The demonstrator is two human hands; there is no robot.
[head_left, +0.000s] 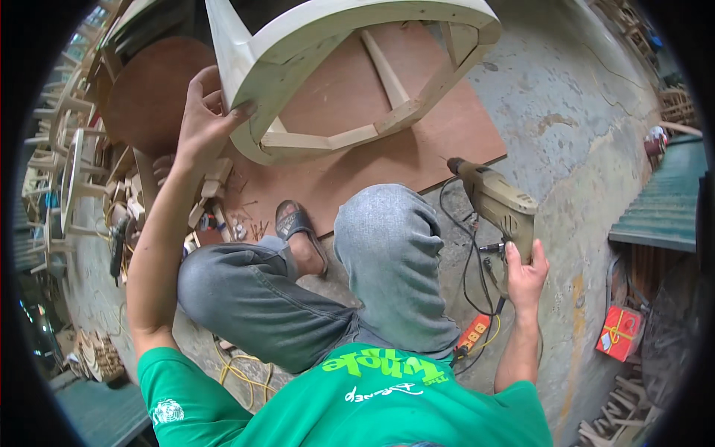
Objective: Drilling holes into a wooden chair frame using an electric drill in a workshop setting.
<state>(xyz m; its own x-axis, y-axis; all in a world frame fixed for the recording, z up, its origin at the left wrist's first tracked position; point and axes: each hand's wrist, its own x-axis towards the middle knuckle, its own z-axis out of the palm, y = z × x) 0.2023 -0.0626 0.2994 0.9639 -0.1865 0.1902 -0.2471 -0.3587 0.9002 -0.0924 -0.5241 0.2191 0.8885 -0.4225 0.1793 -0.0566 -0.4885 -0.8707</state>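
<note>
My left hand grips the edge of a pale wooden furniture frame, thumb on its near face and fingers wrapped behind. The frame is tilted up and has a curved rim, jointed inner rails and tapering legs. In my right hand is a tan power drill, held by its handle. Its dark chuck and thin bit point up and left, apart from the frame. A brown board lies on the floor under the frame, with several scattered screws near my sandalled foot.
A black cord runs by the drill to an orange power strip beside my knee. Wood offcuts and a round brown panel are at the left. To the right are a red box and green corrugated sheeting.
</note>
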